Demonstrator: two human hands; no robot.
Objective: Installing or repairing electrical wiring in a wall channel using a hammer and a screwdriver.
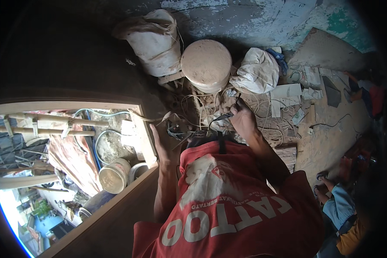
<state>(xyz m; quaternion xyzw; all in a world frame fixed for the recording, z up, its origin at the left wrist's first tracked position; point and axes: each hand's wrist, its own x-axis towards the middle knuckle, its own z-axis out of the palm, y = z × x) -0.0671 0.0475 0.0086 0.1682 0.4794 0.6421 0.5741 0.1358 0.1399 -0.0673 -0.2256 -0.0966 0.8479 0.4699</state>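
Observation:
My right hand (244,120) is closed on a thin black strap (219,118). One end stands up past my fingers, and the rest hangs down to the left. My left hand (162,148) is raised beside the wooden frame edge, its thumb stretched upward and its fingers apart. Just right of it is a dark tangle of thin wires (175,130); I cannot make out whether my fingers touch it. Both hands are in front of my red shirt (241,189), over a floor strewn with cords and debris.
Ahead stand a dusty lidded bucket (206,64), a filled white sack (155,47) and a crumpled white bag (258,71). Broken tile pieces (286,95) lie to the right. A wooden-framed opening (146,133) is at the left, with buckets beyond. Another person (339,206) is at the lower right.

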